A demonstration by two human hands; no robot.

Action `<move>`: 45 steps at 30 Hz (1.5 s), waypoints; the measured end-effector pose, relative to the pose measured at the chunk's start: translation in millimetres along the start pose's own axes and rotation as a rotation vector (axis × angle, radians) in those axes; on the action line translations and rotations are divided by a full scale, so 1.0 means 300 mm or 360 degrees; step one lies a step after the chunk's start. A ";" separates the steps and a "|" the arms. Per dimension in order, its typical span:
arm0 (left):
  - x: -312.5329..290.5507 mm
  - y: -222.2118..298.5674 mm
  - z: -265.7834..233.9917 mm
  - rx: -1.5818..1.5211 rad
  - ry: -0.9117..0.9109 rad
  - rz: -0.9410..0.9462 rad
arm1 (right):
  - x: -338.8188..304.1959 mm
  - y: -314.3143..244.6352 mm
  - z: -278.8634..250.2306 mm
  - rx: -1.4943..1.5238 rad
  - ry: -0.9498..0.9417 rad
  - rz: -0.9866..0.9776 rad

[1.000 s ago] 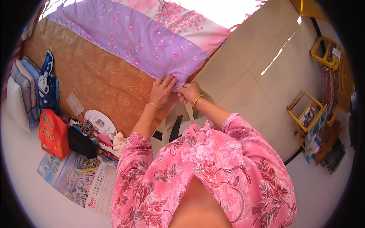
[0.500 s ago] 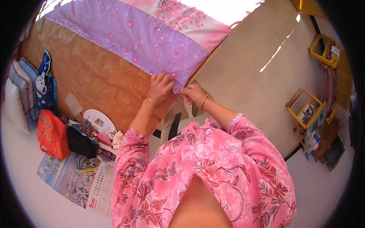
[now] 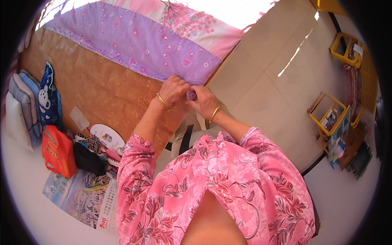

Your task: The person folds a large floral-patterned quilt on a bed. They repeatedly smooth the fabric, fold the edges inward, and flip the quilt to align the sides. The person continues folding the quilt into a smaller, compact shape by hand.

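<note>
A quilt, purple with pink hearts and flowers and a pink-and-white section beyond, lies over the brown patterned mattress cover. At its near corner my left hand is closed on the purple edge. Close beside it, my right hand has its fingers bent around the same corner. A small bunched piece of purple fabric shows between the two hands. The fingertips are partly hidden. Each wrist wears a gold-coloured bangle.
At the left are folded pillows, a blue cushion, a red bag, a round white fan and a calendar. On the right, beyond the tiled floor, stand a yellow-framed rack and a yellow chair.
My right hand has moved slightly left, closer to my left hand. The quilt's corner, which hung loose between them, is now bunched in my fingers.
</note>
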State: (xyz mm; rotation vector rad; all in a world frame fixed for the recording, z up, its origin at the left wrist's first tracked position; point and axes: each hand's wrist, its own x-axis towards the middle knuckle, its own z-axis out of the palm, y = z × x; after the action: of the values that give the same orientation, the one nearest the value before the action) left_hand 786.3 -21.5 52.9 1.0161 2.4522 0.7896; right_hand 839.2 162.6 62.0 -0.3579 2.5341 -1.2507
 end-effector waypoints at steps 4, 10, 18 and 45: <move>0.080 -0.017 0.011 0.0132 -0.0220 -0.0084 | 0.012 -0.001 0.008 0.0009 0.0069 0.0196; 0.146 -0.058 0.040 0.0197 -0.0345 -0.0224 | 0.024 0.096 0.061 0.0104 0.0203 0.0488; 0.113 -0.066 0.033 -0.0125 -0.0068 -0.0220 | 0.076 0.136 0.049 0.0293 0.0180 0.0847; -0.030 -0.364 -0.144 0.0428 0.0582 -0.0331 | 0.059 0.161 0.050 -0.0205 -0.0100 0.0670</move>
State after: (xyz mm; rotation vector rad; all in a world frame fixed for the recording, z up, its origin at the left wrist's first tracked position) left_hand 712.6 -107.0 19.7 0.7334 2.9829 0.6340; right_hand 823.7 174.1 12.0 0.1081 2.4678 -0.9059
